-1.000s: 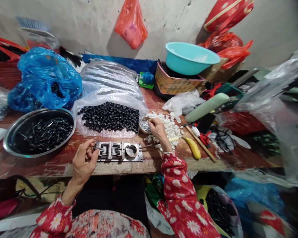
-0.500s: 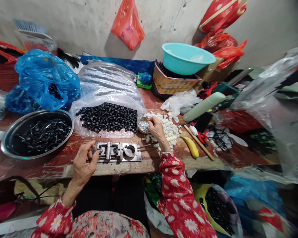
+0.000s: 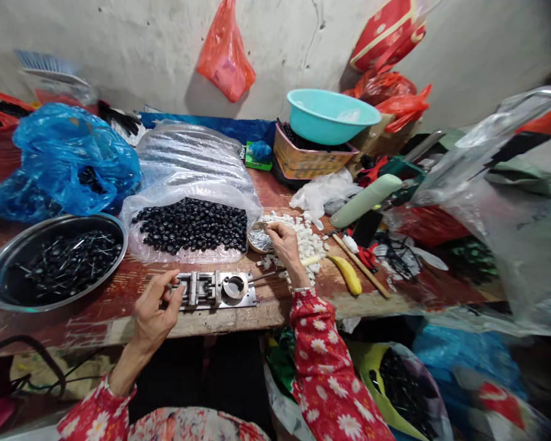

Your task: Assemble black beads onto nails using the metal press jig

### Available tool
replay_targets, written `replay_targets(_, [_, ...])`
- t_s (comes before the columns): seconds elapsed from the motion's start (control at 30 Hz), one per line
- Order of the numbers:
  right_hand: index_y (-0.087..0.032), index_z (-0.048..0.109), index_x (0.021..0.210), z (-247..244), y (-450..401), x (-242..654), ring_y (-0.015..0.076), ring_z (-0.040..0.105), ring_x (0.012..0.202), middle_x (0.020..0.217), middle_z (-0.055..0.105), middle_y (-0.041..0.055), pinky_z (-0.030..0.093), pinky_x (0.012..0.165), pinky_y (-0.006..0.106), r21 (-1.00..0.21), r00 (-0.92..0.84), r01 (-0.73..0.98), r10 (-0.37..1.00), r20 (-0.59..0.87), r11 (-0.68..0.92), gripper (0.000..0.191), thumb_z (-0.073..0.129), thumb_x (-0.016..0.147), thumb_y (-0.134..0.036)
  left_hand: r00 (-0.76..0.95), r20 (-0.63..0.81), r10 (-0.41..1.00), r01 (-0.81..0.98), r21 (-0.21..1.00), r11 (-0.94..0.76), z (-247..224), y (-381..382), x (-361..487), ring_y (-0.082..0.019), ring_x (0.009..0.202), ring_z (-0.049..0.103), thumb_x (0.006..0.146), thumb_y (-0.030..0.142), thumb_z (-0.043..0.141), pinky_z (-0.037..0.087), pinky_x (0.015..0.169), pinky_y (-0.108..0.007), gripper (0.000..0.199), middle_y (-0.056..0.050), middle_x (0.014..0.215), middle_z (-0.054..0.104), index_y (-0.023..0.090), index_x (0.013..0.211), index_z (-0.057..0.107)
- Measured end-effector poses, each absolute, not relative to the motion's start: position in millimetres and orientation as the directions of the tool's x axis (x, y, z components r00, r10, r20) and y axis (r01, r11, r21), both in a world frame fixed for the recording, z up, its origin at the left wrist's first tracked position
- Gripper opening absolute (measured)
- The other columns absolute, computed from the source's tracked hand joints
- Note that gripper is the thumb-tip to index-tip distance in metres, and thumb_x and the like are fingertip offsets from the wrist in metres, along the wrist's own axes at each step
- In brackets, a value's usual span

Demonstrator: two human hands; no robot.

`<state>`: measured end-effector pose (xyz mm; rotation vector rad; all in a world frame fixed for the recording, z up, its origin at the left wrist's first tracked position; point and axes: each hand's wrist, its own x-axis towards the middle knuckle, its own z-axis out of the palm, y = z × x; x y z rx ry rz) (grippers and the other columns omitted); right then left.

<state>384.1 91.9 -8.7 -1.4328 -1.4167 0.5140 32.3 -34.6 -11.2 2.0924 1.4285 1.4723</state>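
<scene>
Along the worktop (image 3: 275,309), the left hand (image 3: 152,309) steadies the metal jig (image 3: 215,289) in a light grip, while the right hand (image 3: 282,242), just beside the pin dish (image 3: 257,244), pinches something too small to tell.

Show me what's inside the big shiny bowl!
The steel bowl holds black beads and thin metal pins. They cover the bowl's bottom, so it can't be seen.
</scene>
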Motion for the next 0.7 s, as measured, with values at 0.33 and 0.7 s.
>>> replay_targets(0.33, [-0.022,0.065,0.082,-1,79,375,0.0190,0.058,0.077,0.080,0.066,0.0017,0.049,0.077,0.033,-0.922,0.330,0.316,0.885,0.330,0.225,0.024,0.066,0.080,-0.046,0.078,0.564,0.822,0.544,0.667,-0.509,5,-24,61,-0.011,0.061,0.057,0.100,0.029,0.063,0.048,0.061,-0.024,0.016,-0.003,0.090,0.074,0.020,0.109,0.072])
replay_targets(0.7, [-0.026,0.075,0.088,14,-22,273,0.0173,0.064,0.078,0.085,0.072,-0.0006,0.054,0.074,0.030,-0.978,0.163,-0.083,0.971,0.176,0.191,0.011,0.078,0.085,-0.036,0.126,0.209,0.970,0.192,0.954,-0.230,14,-29,113,-0.007,0.049,0.045,0.093,0.031,0.069,0.034,0.046,-0.021,0.018,-0.002,0.081,0.073,0.017,0.102,0.076])
